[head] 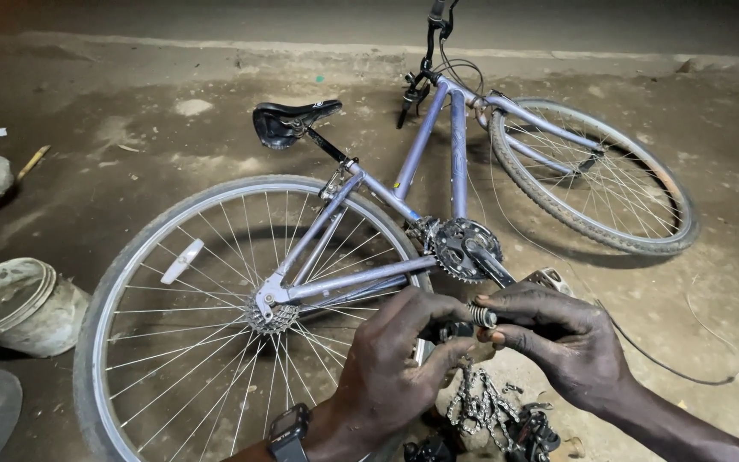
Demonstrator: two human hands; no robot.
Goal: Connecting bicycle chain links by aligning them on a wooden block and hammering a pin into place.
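Both hands meet low in view: left hand point(399, 351) and right hand point(558, 338) each pinch a small threaded metal part point(482, 316) between their fingertips. It sits just above a loose chain point(476, 402), near the crank point(470, 249) of a lilac bicycle point(458, 145) lying on the ground.

Both hands meet fingertip to fingertip. The left hand point(395, 359), watch on its wrist, curls; the right hand point(558, 338) pinches.

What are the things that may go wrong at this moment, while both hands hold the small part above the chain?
1. The small threaded metal part, pinched between the left hand and right hand, may slip and fall into the dirt floor.
2. The loose chain hanging below could collect grit.
3. The fingers are near the chainring teeth, so they might get scraped.
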